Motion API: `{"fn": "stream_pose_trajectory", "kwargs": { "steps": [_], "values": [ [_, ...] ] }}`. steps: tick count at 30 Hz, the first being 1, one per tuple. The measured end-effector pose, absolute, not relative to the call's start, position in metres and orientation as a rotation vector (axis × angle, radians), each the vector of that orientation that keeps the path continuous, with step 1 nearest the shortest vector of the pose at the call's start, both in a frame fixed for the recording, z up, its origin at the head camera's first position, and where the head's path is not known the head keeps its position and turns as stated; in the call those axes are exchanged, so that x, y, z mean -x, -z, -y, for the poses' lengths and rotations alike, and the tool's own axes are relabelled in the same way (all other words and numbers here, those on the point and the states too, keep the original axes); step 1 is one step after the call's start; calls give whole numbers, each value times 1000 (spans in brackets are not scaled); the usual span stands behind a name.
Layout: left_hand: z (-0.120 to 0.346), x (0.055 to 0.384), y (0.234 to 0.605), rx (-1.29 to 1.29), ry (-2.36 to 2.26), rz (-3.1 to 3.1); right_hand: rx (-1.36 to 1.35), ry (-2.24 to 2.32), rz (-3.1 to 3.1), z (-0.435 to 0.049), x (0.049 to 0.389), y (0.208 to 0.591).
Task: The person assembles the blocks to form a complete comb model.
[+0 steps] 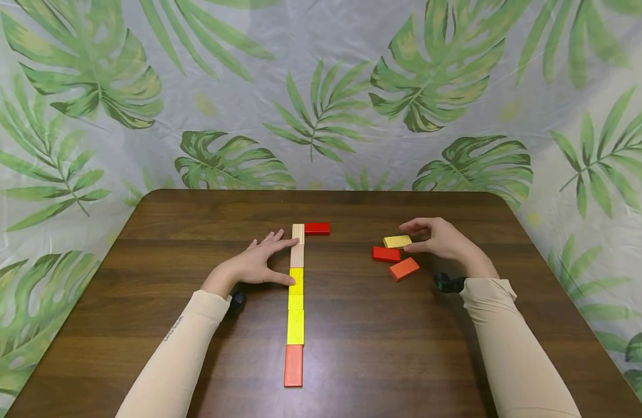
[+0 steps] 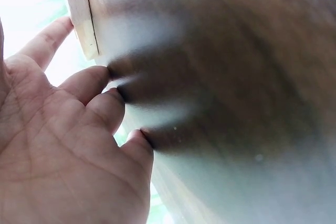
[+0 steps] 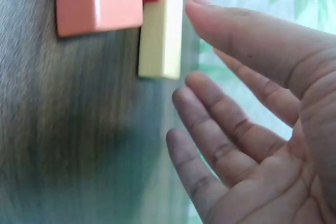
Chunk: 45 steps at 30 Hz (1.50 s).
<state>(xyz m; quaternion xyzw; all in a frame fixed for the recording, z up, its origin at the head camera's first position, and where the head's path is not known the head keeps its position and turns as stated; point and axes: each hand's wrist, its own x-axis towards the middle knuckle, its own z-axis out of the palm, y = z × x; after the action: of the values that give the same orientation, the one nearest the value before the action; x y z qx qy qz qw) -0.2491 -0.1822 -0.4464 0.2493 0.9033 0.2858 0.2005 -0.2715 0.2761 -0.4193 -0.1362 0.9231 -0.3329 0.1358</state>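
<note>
From my end I looked down on a dark brown, wood-grained table (image 1: 368, 354) with rounded far corners. Just left of its middle, a single file of rectangular blocks ran toward me, end to end: a strongly grained bare-wood block (image 1: 298, 230) farthest off, a smoother bare-wood block (image 1: 297, 257), three bright yellow blocks (image 1: 296, 327), and an orange-red block (image 1: 293, 366) nearest me. A crosswise red block (image 1: 318, 229) lay against the right side of the file's far end. Well to the right, I had three more close together: a pale yellow block (image 1: 396, 242) at the back, a second red block (image 1: 386, 254) before it, and a slanted orange block (image 1: 404, 269) closest.
</note>
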Motion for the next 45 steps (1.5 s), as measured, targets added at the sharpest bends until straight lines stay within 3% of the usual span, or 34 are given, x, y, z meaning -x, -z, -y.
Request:
{"fn": "stream_pose_trajectory", "kwargs": {
  "steps": [13,45],
  "values": [
    [182,250,447,-697,-798,-2521,301,1054,-2689,-297,274,440],
    [182,248,448,-691,-805,-2528,312,1062,-2733,-291,274,449]
  ]
}}
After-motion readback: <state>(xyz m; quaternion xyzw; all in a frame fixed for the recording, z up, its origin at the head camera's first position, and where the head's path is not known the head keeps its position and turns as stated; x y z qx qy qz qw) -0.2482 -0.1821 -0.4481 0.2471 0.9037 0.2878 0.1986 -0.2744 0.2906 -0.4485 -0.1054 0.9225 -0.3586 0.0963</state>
